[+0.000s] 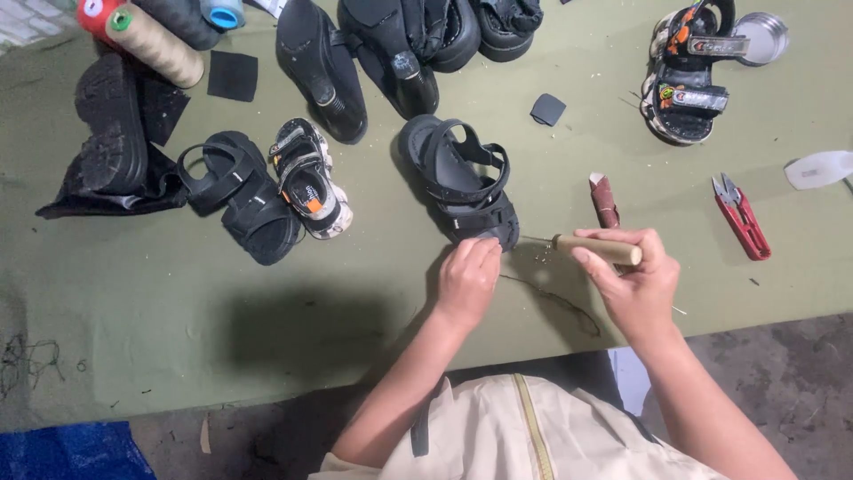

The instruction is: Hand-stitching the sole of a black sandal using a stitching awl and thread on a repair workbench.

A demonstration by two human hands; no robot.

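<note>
At mid-table on the green cloth-covered table (178,302) lies a black sandal (462,182), sole down, long axis running diagonally from upper left to lower right, its near end toward the person. Left hand (466,280) rests on that near end, fingers curled down and pinching at the sandal's edge. Right hand (635,280) is closed around a wooden-handled awl (595,247), handle roughly level, thin metal tip pointing left at the sandal's near end, just beside the left fingertips. Dark thread (555,298) trails on the cloth between the hands. Small brown roll (605,200) lies just above the awl; red thread snips (742,218) sit to the right, well apart. Small black patch (548,109) lies above. Left: two more sandals (267,191), black shoes, thread cones (151,40). Top right: a child's sandal pair (684,84) beside a round metal tin (762,37).
</note>
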